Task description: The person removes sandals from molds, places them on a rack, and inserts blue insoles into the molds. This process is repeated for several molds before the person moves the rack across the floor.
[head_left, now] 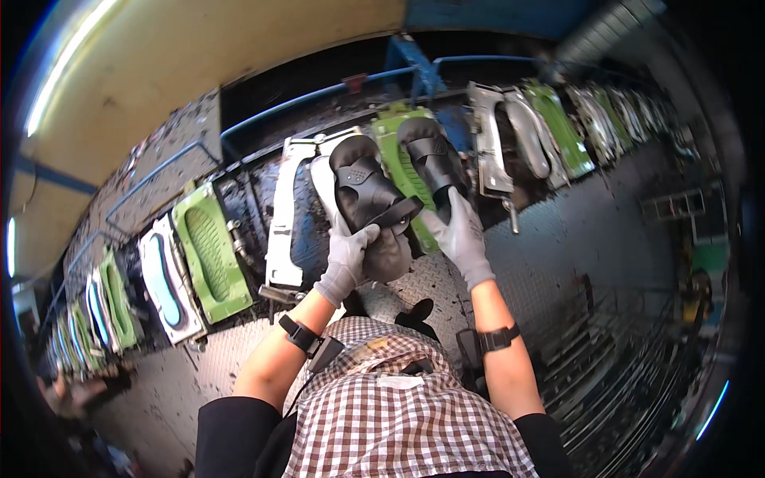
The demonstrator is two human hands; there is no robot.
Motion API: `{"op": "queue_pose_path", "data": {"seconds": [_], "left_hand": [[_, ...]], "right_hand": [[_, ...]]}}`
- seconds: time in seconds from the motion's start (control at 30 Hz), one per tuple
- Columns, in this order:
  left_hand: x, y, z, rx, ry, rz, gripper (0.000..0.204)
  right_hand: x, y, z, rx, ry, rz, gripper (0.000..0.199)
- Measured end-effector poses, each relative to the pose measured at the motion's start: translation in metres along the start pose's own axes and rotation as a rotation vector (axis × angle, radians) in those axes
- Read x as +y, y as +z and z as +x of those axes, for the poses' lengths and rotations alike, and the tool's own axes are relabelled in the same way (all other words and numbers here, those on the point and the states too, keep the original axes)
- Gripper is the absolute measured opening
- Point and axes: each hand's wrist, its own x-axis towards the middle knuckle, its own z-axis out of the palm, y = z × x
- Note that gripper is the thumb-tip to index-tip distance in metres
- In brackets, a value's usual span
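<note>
Both my hands wear thin grey gloves. My left hand [347, 253] is closed on a black sandal [365, 182] near its back strap, with the thumb by the strap. The sandal's grey-black heel end hangs below the strap. My right hand [462, 239] is closed round the heel end of a second black sandal [434, 155], its toe pointing away from me. Behind the two sandals lie an opened silver mould frame [284, 209] and a green mould plate [387, 126], partly covered by them. Whether the sandals touch the moulds I cannot tell.
More shoe moulds line the bench: a green sole plate [212, 253] and a silver mould with a blue insert [164, 279] at left, silver and green ones [558, 127] at right. A blue rail [319, 99] runs behind. Metal racks [613, 374] stand at lower right.
</note>
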Motion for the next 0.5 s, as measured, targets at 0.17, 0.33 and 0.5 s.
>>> {"op": "queue_pose_path", "data": {"seconds": [0.17, 0.33, 0.5], "left_hand": [[-0.010, -0.038, 0.005, -0.033, 0.331, 0.453, 0.077], [-0.055, -0.118, 0.057, 0.393, 0.597, 0.864, 0.053], [-0.023, -0.103, 0.122, 0.381, -0.024, 0.500, 0.046]], "right_hand": [[-0.075, 0.035, -0.027, -0.422, 0.389, 1.036, 0.072], [-0.066, 0.057, -0.021, -0.245, 0.705, 1.044, 0.060], [-0.067, 0.044, 0.020, -0.506, 0.695, 1.152, 0.048]]}}
